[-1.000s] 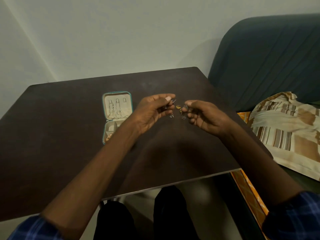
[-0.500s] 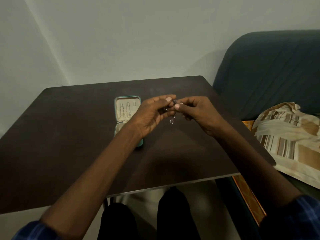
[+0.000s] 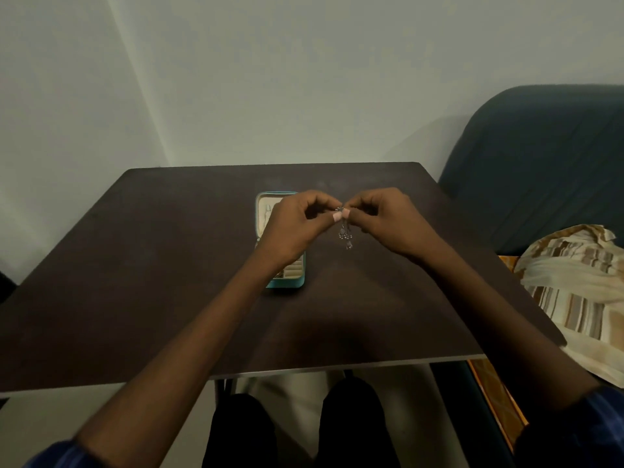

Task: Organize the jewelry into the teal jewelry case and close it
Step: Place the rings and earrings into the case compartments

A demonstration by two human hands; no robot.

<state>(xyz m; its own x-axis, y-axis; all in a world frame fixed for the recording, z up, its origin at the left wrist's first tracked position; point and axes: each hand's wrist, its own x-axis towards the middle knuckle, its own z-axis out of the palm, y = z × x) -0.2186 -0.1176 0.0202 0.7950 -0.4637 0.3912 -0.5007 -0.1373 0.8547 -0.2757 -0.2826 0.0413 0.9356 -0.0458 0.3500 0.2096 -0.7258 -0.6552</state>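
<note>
Silver dangle earring [image 3: 345, 231] is up in the air above the dark table [image 3: 135, 265], pinched at its top between both hands, drops hanging free below the fingertips. Left hand [image 3: 293, 228] has thumb and forefinger curled onto the top piece; right hand [image 3: 388, 221] pinches the same spot from the other side, thumbs touching. Looks like two-handed work on the post or back at the top, my guess being the clasp is getting set or undone so it can seat in the case; too small to tell which. Holding it high and close to the head camera makes sense for a fiddly part like that, and letting the drops hang keeps them from tangling. Teal jewelry case [image 3: 286, 282] lies open on the table just left of the earring, under and behind the left wrist, lid half flat toward the wall, cream lining showing. Near half has slotted compartments; something small sits in there but I can't make it out. No other loose jewelry visible on the table from here. Blue couch [image 3: 540, 163] and a striped cloth [image 3: 574, 285] off to the right, not involved. Case not closed, so this piece goes in first, lid after.
</note>
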